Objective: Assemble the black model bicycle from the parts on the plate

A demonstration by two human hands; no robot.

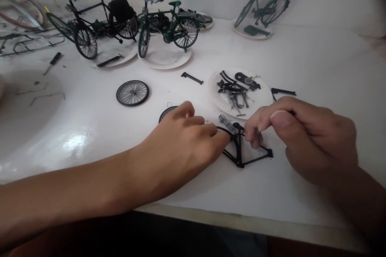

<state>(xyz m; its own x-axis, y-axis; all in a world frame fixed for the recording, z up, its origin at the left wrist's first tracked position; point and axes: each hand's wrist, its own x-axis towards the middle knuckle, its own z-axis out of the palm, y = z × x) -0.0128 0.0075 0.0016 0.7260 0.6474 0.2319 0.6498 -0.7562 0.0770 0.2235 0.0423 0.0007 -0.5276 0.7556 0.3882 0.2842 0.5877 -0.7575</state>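
Observation:
My left hand (189, 138) is curled closed, back upward, beside a black toy bicycle frame (240, 154) lying on the white table. Its fingertips are hidden, so I cannot tell what they hold. Behind that hand a spoked wheel (168, 113) is mostly covered. To the right of the frame, my right hand (310, 136) is closed, its thumb pressed toward the bent index finger. A tiny dark spot shows at that pinch, too small to name. A small grey ribbed part (226, 122) lies just behind the frame.
Beyond my hands stands a paper plate (217, 102) of black and grey small parts. A loose wheel (132, 92), a black rod (192, 78) and a screwdriver (53, 62) lie farther left. Model bicycles (169, 28) stand along the back. The table edge (229, 219) runs near me.

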